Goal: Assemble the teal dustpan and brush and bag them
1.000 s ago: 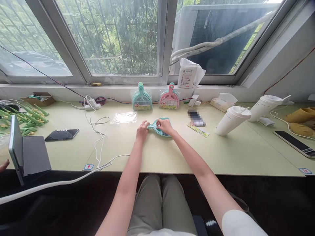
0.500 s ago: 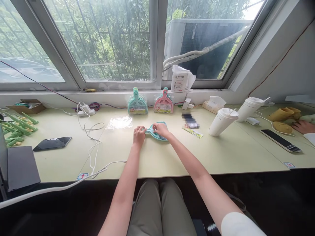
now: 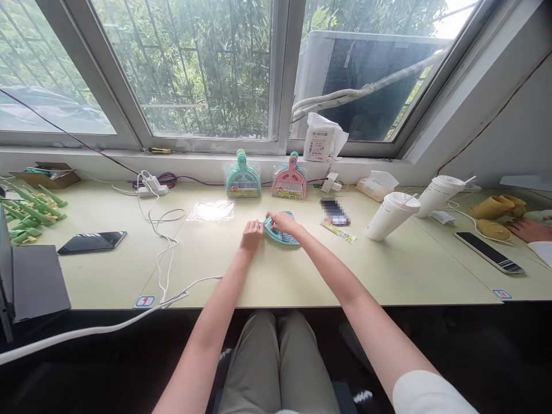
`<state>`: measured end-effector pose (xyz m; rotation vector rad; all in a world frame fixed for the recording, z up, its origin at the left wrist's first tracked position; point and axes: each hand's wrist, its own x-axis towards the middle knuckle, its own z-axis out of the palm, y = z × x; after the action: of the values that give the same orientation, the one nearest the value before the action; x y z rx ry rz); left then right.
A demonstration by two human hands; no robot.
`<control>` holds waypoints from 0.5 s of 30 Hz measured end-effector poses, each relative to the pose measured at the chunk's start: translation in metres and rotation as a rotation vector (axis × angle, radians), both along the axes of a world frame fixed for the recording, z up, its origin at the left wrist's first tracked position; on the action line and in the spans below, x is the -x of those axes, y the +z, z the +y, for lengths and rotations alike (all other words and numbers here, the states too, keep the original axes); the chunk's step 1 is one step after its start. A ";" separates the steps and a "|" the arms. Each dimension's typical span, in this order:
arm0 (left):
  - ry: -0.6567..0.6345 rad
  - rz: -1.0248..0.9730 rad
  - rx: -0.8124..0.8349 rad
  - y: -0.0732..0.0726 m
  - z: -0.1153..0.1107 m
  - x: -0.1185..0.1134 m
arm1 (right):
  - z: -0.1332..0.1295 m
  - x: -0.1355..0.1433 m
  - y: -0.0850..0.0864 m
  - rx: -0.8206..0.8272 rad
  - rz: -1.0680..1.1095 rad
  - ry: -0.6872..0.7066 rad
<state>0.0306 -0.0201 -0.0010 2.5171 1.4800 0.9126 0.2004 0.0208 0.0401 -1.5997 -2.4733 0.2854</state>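
Note:
A teal mini dustpan with a brush in it (image 3: 287, 237) lies on the table in front of me, its handle pointing left. My left hand (image 3: 251, 234) is closed around the handle end, which it mostly hides. My right hand (image 3: 281, 222) reaches over the pan, thumb and fingers pinched where the handle joins the pan. Behind them, a wrapped teal dustpan set (image 3: 242, 178) and a wrapped pink dustpan set (image 3: 290, 179) lean upright against the sill. To the left lies a clear plastic bag (image 3: 211, 210); on the right, a yellow label strip (image 3: 338, 233).
Two white cups (image 3: 392, 215) stand at the right, near a tissue pack (image 3: 377, 185). White cables (image 3: 161, 253) run across the left, beside a phone (image 3: 92, 242) and green plastic parts (image 3: 30, 215). Another person's hand (image 3: 528, 230) rests at far right.
My left hand has slid right along the handle, closer to my right hand, and now covers most of it. The whole view has shifted slightly.

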 end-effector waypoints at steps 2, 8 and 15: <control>-0.080 -0.067 0.003 0.000 0.002 0.001 | 0.001 0.001 0.002 -0.003 -0.033 0.028; -0.034 0.164 0.033 0.001 0.003 0.003 | -0.005 0.007 0.007 -0.049 -0.127 0.046; 0.027 0.266 0.055 0.001 0.003 0.002 | -0.009 0.012 0.005 -0.087 -0.159 0.046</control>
<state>0.0288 -0.0169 0.0004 2.6671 1.5867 0.5477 0.1886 0.0120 0.0455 -1.5899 -2.6025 0.0572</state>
